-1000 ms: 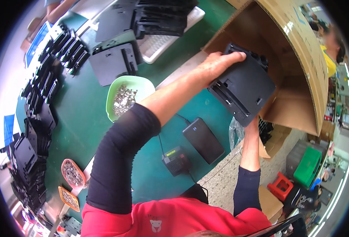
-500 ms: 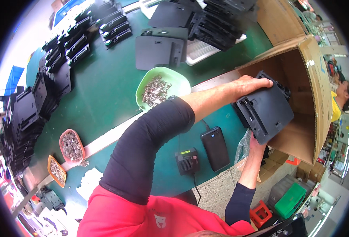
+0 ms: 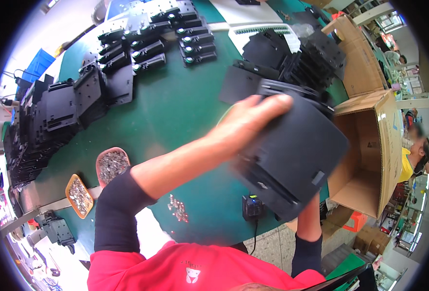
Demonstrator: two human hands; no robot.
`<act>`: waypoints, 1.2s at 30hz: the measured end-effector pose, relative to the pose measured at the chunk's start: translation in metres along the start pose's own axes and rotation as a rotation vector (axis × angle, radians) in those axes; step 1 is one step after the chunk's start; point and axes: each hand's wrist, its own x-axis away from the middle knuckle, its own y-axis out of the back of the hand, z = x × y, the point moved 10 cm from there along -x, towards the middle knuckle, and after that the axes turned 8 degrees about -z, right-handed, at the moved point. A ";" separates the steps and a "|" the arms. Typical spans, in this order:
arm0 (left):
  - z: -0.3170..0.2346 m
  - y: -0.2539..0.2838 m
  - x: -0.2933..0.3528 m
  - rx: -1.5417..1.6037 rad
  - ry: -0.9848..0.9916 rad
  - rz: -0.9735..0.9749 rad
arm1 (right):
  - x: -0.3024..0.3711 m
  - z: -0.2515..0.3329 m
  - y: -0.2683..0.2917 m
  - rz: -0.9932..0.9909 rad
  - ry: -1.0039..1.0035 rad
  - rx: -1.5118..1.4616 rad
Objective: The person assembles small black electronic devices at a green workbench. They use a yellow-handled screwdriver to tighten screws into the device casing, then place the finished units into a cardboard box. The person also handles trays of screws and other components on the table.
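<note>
Stiff, probably slick, this black casing (image 3: 304, 150) wants edge holds: left fingers (image 3: 278, 101) grip one side over the worktop (image 3: 175, 111) edge, right hand's (image 3: 313, 202) hidden beneath

My hands (image 3: 253, 117): 2
Parts dishes (image 3: 98, 167): 2
Open cardboard box (image 3: 388, 157): 1
Black adapter (image 3: 252, 207): 1
Red stool (image 3: 356, 221): 1
Black panels (image 3: 61, 109) on my surface (image 3: 180, 99): many, overlapping, I can't count

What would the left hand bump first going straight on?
Beyond the boxy black plastic unit it holds, the left hand might meet the pile of flat black plastic plates; depth is unclear.
</note>
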 end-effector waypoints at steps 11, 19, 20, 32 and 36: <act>-0.004 0.226 0.035 0.241 -0.117 -0.554 | -0.023 0.006 -0.315 0.727 -0.330 -0.113; 0.004 0.252 -0.010 0.195 -0.126 -0.638 | -0.056 -0.081 -0.358 0.796 -0.567 -0.180; 0.004 0.255 -0.017 0.225 -0.135 -0.607 | -0.051 -0.075 -0.358 0.811 -0.614 -0.195; -0.002 0.265 -0.027 0.115 -0.145 -0.631 | -0.084 0.001 -0.322 0.172 0.283 0.086; -0.010 0.292 -0.033 -0.039 -0.239 -0.748 | -0.052 0.085 -0.292 0.288 0.272 -0.450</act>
